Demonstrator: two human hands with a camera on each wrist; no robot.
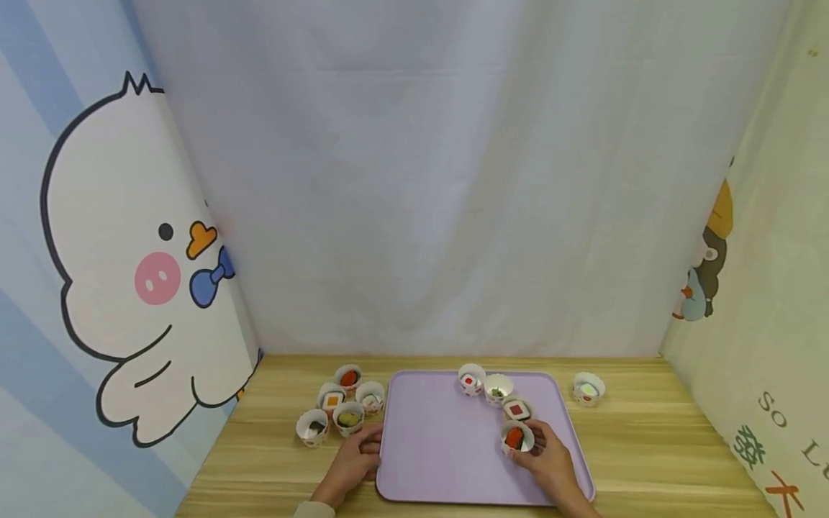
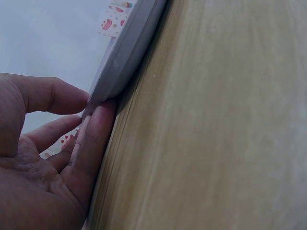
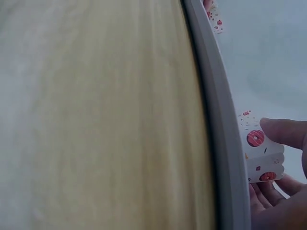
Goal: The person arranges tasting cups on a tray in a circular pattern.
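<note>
Item: cup (image 1: 517,437) with an orange-red piece inside, standing on the tray (image 1: 440,453) at about 4 o'clock from the tray's middle. We find our right hand (image 1: 549,460) curled round it, thumb and fingers (image 3: 283,132) pinching its printed paper wall; the cup sits at 10 o'clock from that hand, touching it. The right hand is plainly the nearer one.

Our left hand (image 1: 355,460) grips the tray's left edge at 9 o'clock, fingers curled under the rim, thumb on top, well apart from the held cup.

Count, cups on the tray: four, in a line running from 12 o'clock down toward 4.
Cups on the desk (image 1: 648,446) left of the tray: five, clustered.
Cups right of the tray: one (image 1: 589,389), at 2 o'clock.
Total: ten. Trays: one.
</note>
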